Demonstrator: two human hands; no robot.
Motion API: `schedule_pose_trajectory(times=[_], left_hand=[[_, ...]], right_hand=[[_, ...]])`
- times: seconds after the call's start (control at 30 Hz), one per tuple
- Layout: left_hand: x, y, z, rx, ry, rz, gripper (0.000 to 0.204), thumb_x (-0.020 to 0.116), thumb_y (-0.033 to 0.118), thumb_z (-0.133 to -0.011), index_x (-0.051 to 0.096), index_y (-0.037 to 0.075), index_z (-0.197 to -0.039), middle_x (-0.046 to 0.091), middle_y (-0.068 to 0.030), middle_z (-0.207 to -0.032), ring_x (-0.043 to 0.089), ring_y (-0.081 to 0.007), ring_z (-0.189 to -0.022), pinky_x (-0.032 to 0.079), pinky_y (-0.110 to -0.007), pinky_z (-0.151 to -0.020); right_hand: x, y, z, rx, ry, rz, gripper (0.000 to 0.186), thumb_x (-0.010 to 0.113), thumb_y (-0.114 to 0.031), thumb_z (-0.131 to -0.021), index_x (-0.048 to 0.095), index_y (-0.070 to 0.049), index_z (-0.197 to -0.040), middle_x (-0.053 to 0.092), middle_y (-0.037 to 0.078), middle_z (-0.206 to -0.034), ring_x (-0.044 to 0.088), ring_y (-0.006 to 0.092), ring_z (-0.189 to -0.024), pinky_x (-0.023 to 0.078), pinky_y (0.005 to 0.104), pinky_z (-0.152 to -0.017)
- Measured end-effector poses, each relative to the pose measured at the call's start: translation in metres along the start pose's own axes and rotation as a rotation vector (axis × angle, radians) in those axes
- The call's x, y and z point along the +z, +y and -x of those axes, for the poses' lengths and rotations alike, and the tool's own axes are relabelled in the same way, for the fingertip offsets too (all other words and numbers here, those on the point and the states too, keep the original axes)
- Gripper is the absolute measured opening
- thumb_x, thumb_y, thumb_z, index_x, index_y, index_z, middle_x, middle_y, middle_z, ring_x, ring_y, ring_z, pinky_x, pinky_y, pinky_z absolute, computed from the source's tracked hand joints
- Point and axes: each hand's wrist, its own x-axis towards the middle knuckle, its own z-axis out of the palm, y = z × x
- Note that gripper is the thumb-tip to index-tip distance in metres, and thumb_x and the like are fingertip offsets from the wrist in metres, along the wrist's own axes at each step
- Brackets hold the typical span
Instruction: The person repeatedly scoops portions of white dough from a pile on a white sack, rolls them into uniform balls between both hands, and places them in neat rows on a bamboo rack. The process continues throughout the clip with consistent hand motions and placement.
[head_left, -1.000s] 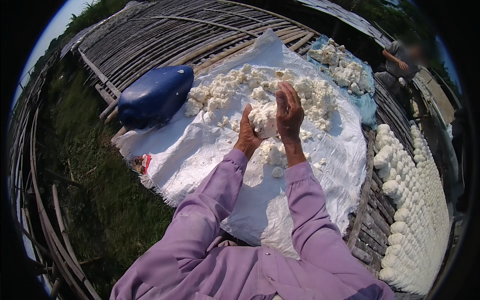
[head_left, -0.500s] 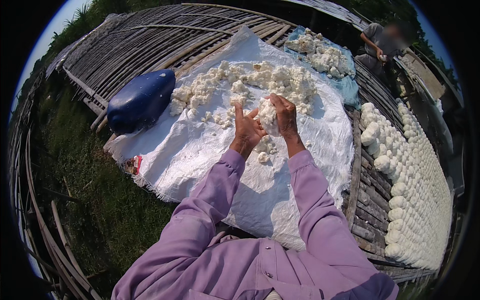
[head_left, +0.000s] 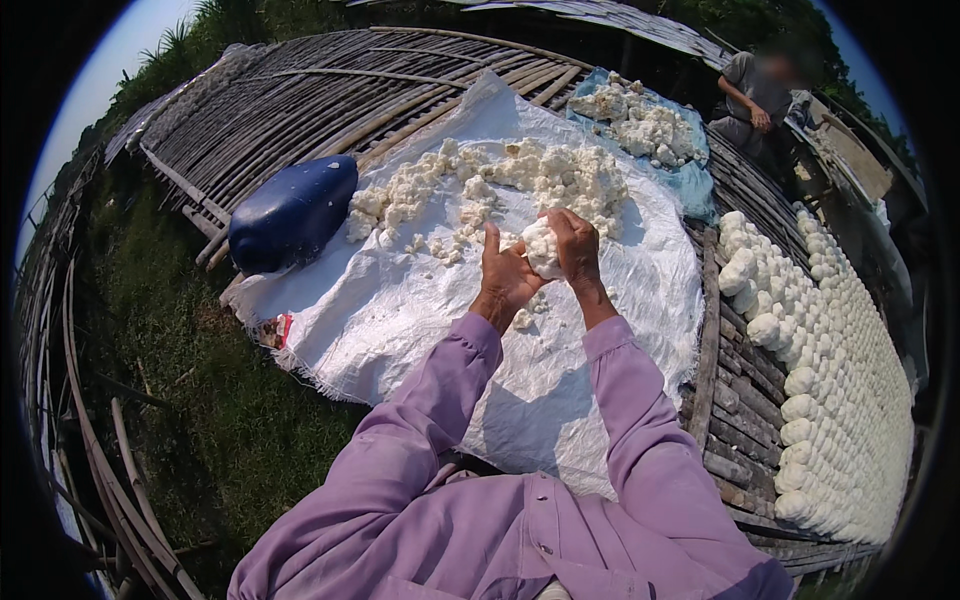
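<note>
Between my two hands is a white, crumbly, dough-like lump, roughly rounded. My right hand grips it from the right, its fingers curled over the top. Cupped against its lower left side is my left hand, thumb raised and the other fingers partly hidden under the lump. Beneath my hands a white woven sheet is spread out. Just beyond them, a heap of loose white clumps lies on the sheet, with smaller crumbs scattered nearer.
A dark blue plastic container rests at the sheet's left edge. Rows of white balls cover the slatted bamboo platform on the right. More clumps sit on a light blue sheet. Another person is at the back right.
Both hands have shifted the lump slightly, and it looks rounder and more compact. The whole view has moved a little. The other person's hand has come lower.
</note>
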Motion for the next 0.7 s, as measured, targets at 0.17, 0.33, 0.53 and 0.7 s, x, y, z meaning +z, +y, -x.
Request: schedule_pose_trajectory(times=[0.17, 0.33, 0.53, 0.7], left_hand=[[-0.004, -0.014, 0.003, 0.182, 0.066, 0.062, 0.091, 0.055, 0.078, -0.087, 0.046, 0.006, -0.143, 0.053, -0.0185, -0.142, 0.051, -0.0408, -0.132, 0.039, -0.061, -0.112], [0.013, -0.031, 0.017, 0.193, 0.076, -0.151, 0.091, 0.058, 0.079, -0.085, 0.047, 0.008, -0.141, 0.055, -0.0169, -0.139, 0.054, -0.0391, -0.129, 0.041, -0.061, -0.110], [0.036, -0.039, 0.016, 0.060, -0.017, -0.185, 0.119, 0.044, 0.093, -0.078, 0.034, -0.001, -0.150, 0.048, -0.0226, -0.144, 0.050, -0.0390, -0.133, 0.040, -0.057, -0.112], [0.027, -0.046, 0.014, 0.218, 0.115, -0.058, 0.105, 0.055, 0.086, -0.080, 0.044, 0.002, -0.143, 0.057, -0.0213, -0.134, 0.057, -0.0393, -0.125, 0.046, -0.058, -0.107]], right_hand=[[-0.018, -0.008, 0.026, -0.462, -0.098, 0.356, 0.042, 0.049, -0.037, -0.107, 0.066, -0.005, -0.129, 0.068, 0.017, -0.125, 0.065, 0.0361, -0.116, 0.048, 0.0398, -0.104], [-0.045, -0.036, 0.021, -0.451, 0.342, 0.005, 0.040, 0.050, -0.033, -0.106, 0.071, -0.001, -0.117, 0.071, 0.017, -0.118, 0.068, 0.0335, -0.108, 0.053, 0.0390, -0.092], [-0.048, -0.011, 0.024, 0.155, 0.003, -0.386, 0.052, 0.041, -0.046, -0.108, 0.071, -0.004, -0.116, 0.073, 0.012, -0.107, 0.069, 0.0224, -0.104, 0.054, 0.0363, -0.086], [-0.064, -0.026, 0.036, -0.268, -0.255, 0.262, 0.051, 0.044, -0.044, -0.108, 0.062, -0.004, -0.135, 0.065, 0.017, -0.131, 0.055, 0.0291, -0.132, 0.042, 0.0372, -0.110]])
